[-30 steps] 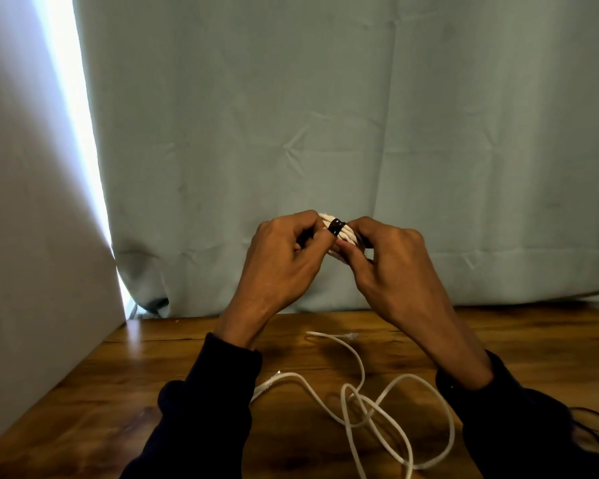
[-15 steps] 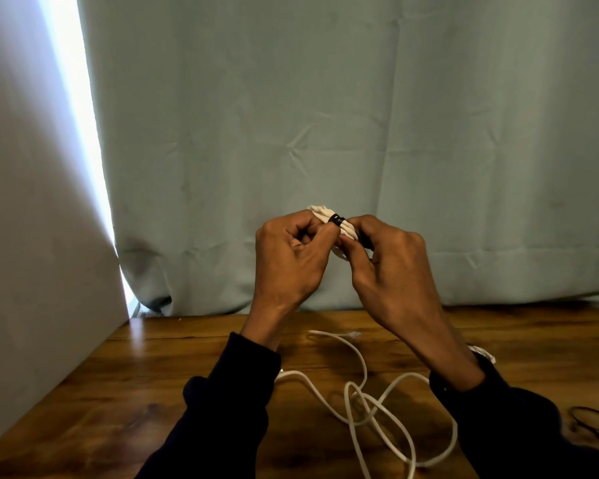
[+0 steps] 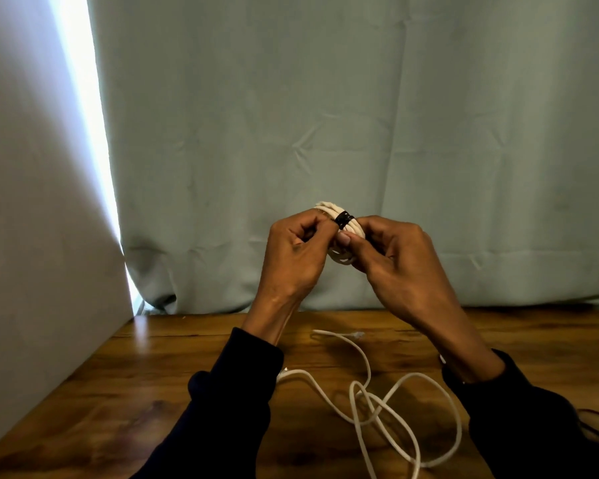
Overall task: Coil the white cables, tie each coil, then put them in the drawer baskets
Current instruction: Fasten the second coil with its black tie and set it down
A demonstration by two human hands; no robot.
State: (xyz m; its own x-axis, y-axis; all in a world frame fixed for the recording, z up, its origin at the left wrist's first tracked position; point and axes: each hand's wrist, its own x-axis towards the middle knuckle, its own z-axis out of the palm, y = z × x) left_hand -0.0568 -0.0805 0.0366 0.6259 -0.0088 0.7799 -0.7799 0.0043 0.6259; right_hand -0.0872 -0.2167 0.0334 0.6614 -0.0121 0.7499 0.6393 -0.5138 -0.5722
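Tying step, looks like: left hand and right hand both grip the coiled white cable above the worktop, fingers curled round its black tie. Next, probably cinching it; loose white cable still needs coiling.

Both hands bare, left hand and right hand, no rings showing. Dark navy sleeves run down to the wrists, soft fabric bunching a little at the cuffs.
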